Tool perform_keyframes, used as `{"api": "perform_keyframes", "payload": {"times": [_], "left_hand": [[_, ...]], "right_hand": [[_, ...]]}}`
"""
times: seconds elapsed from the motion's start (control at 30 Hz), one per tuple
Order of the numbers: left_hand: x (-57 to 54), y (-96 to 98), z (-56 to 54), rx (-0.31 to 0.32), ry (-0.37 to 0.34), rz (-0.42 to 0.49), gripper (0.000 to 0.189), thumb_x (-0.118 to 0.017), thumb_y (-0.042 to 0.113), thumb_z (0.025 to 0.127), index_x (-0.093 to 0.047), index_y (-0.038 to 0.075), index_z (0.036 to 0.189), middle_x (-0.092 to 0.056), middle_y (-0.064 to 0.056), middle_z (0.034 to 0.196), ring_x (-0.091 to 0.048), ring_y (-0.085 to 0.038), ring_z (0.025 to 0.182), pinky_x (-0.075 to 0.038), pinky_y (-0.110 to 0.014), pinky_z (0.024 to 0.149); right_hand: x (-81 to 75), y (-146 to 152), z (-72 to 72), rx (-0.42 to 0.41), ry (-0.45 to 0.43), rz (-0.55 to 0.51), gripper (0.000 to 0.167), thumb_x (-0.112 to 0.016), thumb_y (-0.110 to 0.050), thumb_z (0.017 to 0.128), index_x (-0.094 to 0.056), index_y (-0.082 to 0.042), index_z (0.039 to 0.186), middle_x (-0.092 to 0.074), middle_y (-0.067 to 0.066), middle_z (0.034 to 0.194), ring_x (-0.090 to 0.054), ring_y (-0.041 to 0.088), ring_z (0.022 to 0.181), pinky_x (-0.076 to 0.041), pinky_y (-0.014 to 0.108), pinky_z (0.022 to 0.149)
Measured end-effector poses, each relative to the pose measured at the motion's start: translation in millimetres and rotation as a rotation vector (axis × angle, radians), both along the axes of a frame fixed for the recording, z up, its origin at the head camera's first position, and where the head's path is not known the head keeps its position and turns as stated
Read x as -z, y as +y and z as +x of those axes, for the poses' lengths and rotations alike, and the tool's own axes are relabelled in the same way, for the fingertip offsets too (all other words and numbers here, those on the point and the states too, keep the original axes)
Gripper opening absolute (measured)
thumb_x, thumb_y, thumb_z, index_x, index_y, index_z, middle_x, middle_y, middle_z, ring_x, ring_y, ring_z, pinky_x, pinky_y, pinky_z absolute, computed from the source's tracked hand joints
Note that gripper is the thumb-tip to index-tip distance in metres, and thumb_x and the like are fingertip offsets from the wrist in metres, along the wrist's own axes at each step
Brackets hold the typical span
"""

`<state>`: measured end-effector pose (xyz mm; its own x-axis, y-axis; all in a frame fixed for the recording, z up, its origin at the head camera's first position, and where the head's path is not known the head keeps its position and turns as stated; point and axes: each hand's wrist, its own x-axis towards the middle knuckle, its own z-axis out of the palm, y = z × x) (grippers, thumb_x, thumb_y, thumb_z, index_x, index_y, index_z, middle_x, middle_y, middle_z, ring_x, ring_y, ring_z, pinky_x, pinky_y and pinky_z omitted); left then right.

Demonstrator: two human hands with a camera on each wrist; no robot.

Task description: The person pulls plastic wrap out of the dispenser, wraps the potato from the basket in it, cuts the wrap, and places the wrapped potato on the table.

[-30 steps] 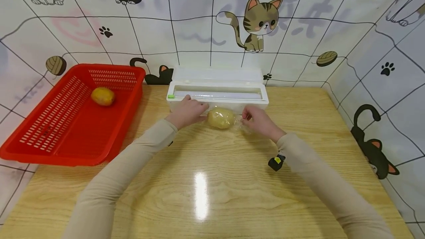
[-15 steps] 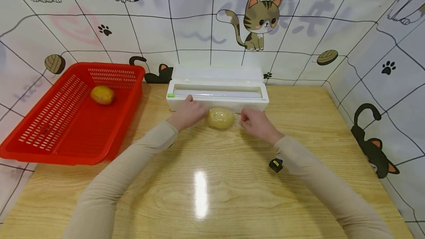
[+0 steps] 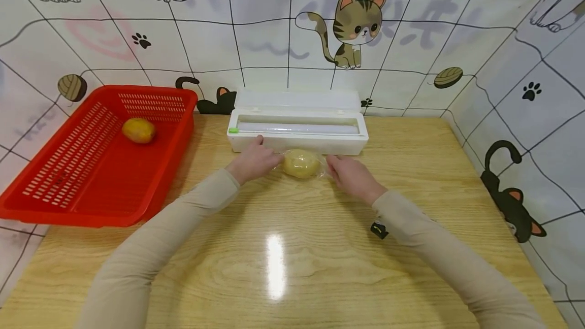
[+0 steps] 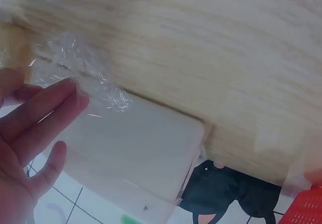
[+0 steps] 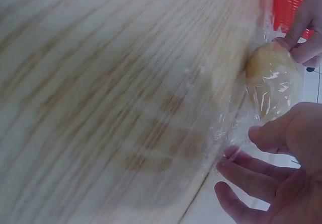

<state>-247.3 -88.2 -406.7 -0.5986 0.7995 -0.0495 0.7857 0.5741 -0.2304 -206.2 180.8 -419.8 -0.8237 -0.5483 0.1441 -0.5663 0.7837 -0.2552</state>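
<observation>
A rounded yellow piece of produce (image 3: 300, 163), whose exact kind I cannot tell, lies wrapped in clear cling film (image 5: 221, 133) on the table. It is just in front of a white cling film box (image 3: 297, 142) with its lid raised. On the left side my left hand (image 3: 256, 160) pinches the gathered film with thumb and forefinger, other fingers (image 4: 55, 110) stretched out beside loose film. Opposite it, my right hand (image 3: 355, 176) holds the film's other end between thumb and bent fingers.
A red plastic basket (image 3: 109, 194) stands to the left with an orange-yellow, mango-like fruit (image 3: 139, 130) inside. Cat-patterned sheeting (image 3: 260, 44) rises behind the table and on the right side. A green slider (image 3: 233, 130) sits at the box's left end.
Both hands have drawn slightly toward me, away from the box, with the wrapped produce following. My right hand has turned and its fingers reach farther forward. The basket and box stay put.
</observation>
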Motion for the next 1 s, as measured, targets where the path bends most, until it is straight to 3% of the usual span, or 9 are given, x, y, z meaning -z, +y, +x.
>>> {"api": "perform_keyframes", "payload": {"times": [0.1,0.2,0.3,0.47,0.6,0.67,0.8,0.9,1.0], "left_hand": [[2.1,-1.1,0.6,0.003,0.032,-0.007,0.01,-0.064,0.011,0.092,-0.066,0.013,0.102,-0.07,-0.002,0.08,-0.061,-0.017,0.069,-0.043,-0.041,0.081],[5.4,-2.5,1.1,-0.027,0.02,0.013,0.013,-0.062,0.011,0.094,-0.065,0.013,0.106,-0.071,-0.004,0.087,-0.064,-0.019,0.077,-0.045,-0.041,0.082],[9.7,-8.2,2.8,-0.077,-0.075,0.09,0.016,-0.058,0.008,0.095,-0.063,0.01,0.11,-0.07,-0.007,0.092,-0.066,-0.023,0.084,-0.046,-0.043,0.088],[15.7,-25.2,5.9,-0.127,-0.284,0.267,0.028,-0.056,0.006,0.096,-0.059,0.001,0.123,-0.067,-0.015,0.106,-0.065,-0.028,0.092,-0.049,-0.044,0.087],[12.6,-34.6,7.4,-0.152,-0.367,0.357,0.031,-0.058,0.006,0.094,-0.058,-0.005,0.124,-0.058,-0.02,0.115,-0.058,-0.029,0.096,-0.049,-0.042,0.085],[8.5,-35.8,8.3,-0.185,-0.353,0.394,0.025,-0.059,0.006,0.093,-0.062,-0.006,0.115,-0.052,-0.021,0.116,-0.054,-0.029,0.099,-0.048,-0.041,0.086],[-0.5,-29.5,10.4,-0.196,-0.195,0.44,0.014,-0.061,0.008,0.092,-0.064,-0.004,0.099,-0.051,-0.019,0.11,-0.054,-0.028,0.092,-0.049,-0.038,0.08],[-6.0,-17.0,10.5,-0.159,-0.102,0.422,0.019,-0.062,0.013,0.093,-0.061,-0.004,0.101,-0.057,-0.017,0.102,-0.058,-0.027,0.084,-0.05,-0.038,0.077],[-8.3,-1.8,9.0,-0.142,-0.103,0.393,0.029,-0.064,0.022,0.094,-0.059,-0.004,0.107,-0.06,-0.015,0.096,-0.06,-0.026,0.081,-0.05,-0.038,0.076]], "right_hand": [[1.0,-3.2,-1.6,0.007,0.024,0.039,0.009,-0.057,0.0,0.093,-0.049,-0.003,0.09,-0.051,0.009,0.07,-0.053,0.027,0.062,-0.046,0.039,0.05],[2.3,-5.3,-3.4,0.017,0.025,0.053,0.006,-0.057,-0.001,0.093,-0.051,-0.002,0.091,-0.055,0.012,0.074,-0.057,0.031,0.068,-0.049,0.042,0.055],[2.5,-4.4,-3.6,0.043,-0.044,0.051,0.002,-0.057,-0.002,0.093,-0.055,-0.003,0.094,-0.058,0.012,0.084,-0.059,0.03,0.076,-0.051,0.042,0.062],[-1.5,6.1,-1.0,0.047,-0.239,-0.056,0.023,-0.057,-0.003,0.091,-0.061,0.004,0.113,-0.056,0.022,0.113,-0.057,0.036,0.102,-0.048,0.048,0.087],[-7.6,15.6,-1.9,0.06,-0.254,-0.191,0.026,-0.056,-0.001,0.091,-0.064,0.008,0.114,-0.05,0.028,0.123,-0.048,0.043,0.115,-0.038,0.053,0.098],[-12.6,15.9,-3.0,0.091,-0.219,-0.242,0.025,-0.055,-0.001,0.091,-0.066,0.007,0.112,-0.049,0.028,0.125,-0.044,0.044,0.118,-0.035,0.054,0.099],[-23.6,7.3,-5.0,0.122,-0.1,-0.282,0.022,-0.059,-0.003,0.089,-0.066,0.003,0.109,-0.053,0.024,0.121,-0.042,0.042,0.114,-0.035,0.052,0.095],[-27.3,-3.4,-6.6,0.146,-0.031,-0.193,0.025,-0.064,-0.009,0.087,-0.065,-0.001,0.111,-0.055,0.02,0.117,-0.042,0.039,0.11,-0.036,0.053,0.09],[-26.4,-15.7,-8.6,0.158,-0.022,-0.042,0.04,-0.069,-0.018,0.085,-0.062,-0.003,0.121,-0.056,0.018,0.122,-0.043,0.037,0.114,-0.036,0.055,0.09]]}}
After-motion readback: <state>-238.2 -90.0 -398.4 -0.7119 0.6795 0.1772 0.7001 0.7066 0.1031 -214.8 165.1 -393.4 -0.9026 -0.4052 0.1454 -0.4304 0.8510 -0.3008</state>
